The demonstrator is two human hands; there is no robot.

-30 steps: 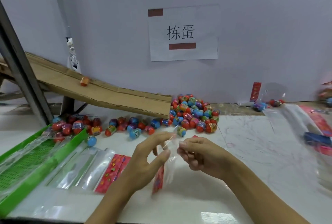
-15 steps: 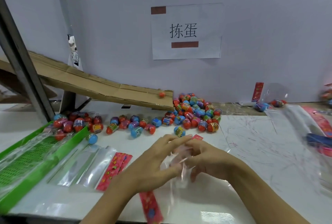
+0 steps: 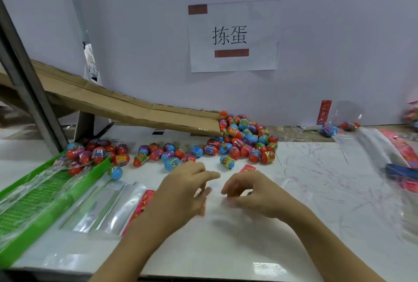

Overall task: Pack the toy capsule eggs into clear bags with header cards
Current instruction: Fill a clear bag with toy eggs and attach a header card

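My left hand [image 3: 181,191] and my right hand [image 3: 255,193] hover close together over the white table. My left fingers pinch a clear bag whose red header card [image 3: 203,208] hangs below them. My right fingers curl at the bag's other edge, which is blurred. A heap of colourful capsule eggs [image 3: 246,139] lies just beyond my hands at the foot of a cardboard ramp [image 3: 126,107]. More loose eggs [image 3: 167,155] trail to the left. Another red card [image 3: 247,168] lies behind my right hand.
A green tray [image 3: 34,204] lined with plastic sits at the left, with eggs [image 3: 97,152] at its far end. A stack of empty clear bags [image 3: 108,207] lies beside it. Filled bags [image 3: 339,126] rest against the back wall, and more bags [image 3: 384,152] lie at the right.
An egg has rolled down the ramp and reached the heap. My hands dropped lower and moved slightly apart, and the bag's header card swung under my left hand.
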